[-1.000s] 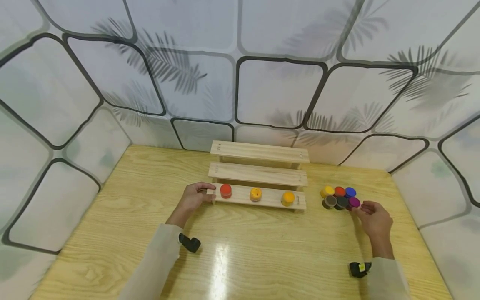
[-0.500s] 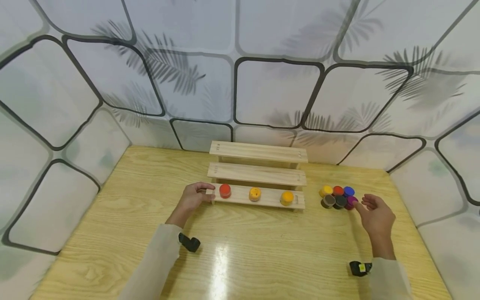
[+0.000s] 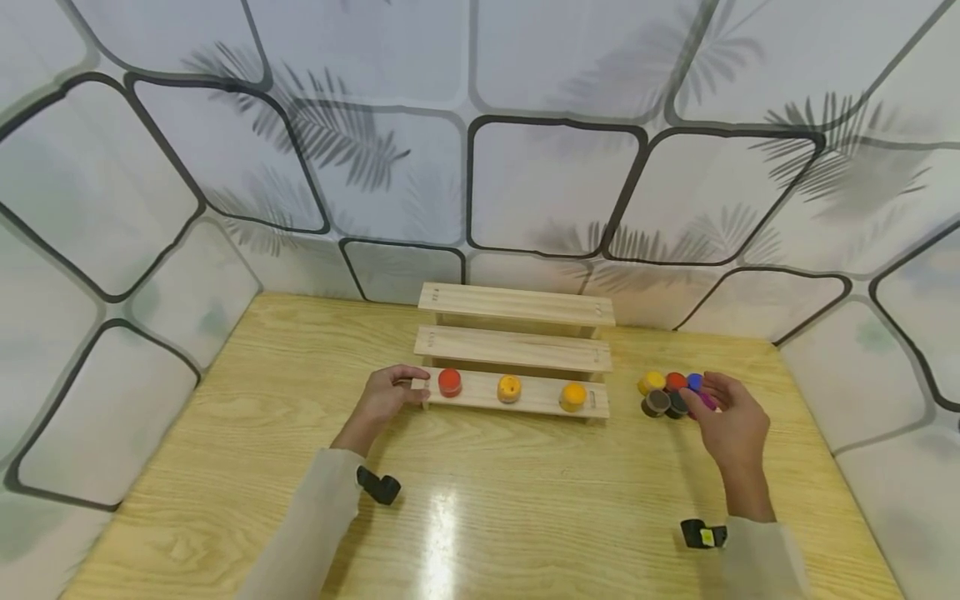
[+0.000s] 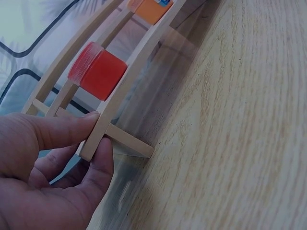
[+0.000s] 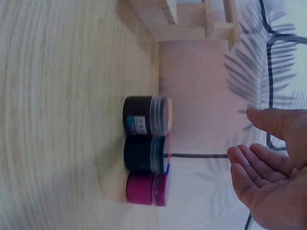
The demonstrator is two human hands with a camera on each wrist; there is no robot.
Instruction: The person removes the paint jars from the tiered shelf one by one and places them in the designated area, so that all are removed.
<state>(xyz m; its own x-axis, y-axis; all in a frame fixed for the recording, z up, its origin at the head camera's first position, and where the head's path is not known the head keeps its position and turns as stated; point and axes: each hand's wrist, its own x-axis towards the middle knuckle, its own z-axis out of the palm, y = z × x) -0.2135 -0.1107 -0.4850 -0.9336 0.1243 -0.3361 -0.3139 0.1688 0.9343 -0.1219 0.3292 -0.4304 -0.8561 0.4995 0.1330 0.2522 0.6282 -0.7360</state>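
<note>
My left hand (image 3: pixel 384 400) pinches the left end of the lowest step of a three-tier wooden rack (image 3: pixel 476 393), thumb on top and fingers beneath in the left wrist view. A red paint jar (image 3: pixel 450 382), an orange-yellow one (image 3: pixel 509 388) and another yellow-orange one (image 3: pixel 573 397) stand spaced along that step. My right hand (image 3: pixel 733 423) hovers at a cluster of jars, holding nothing, thumb and fingers apart in the right wrist view. It partly covers the purple jar (image 5: pixel 146 189) and the blue jar (image 3: pixel 694 382) in the head view. Beside the purple jar is a black jar (image 5: pixel 144 154).
Also in the cluster, right of the rack, are a yellow jar (image 3: pixel 652 382), a red-lidded jar (image 3: pixel 676 381) and a dark brown jar (image 3: pixel 656 403). The upper two steps (image 3: pixel 517 304) bear no jars. A patterned backdrop (image 3: pixel 555 183) rises behind the wooden table (image 3: pixel 540 492).
My right hand first drew slightly right, away from the purple jar, then moved left and up over the cluster. The left hand keeps its grip on the rack. The jars look unmoved.
</note>
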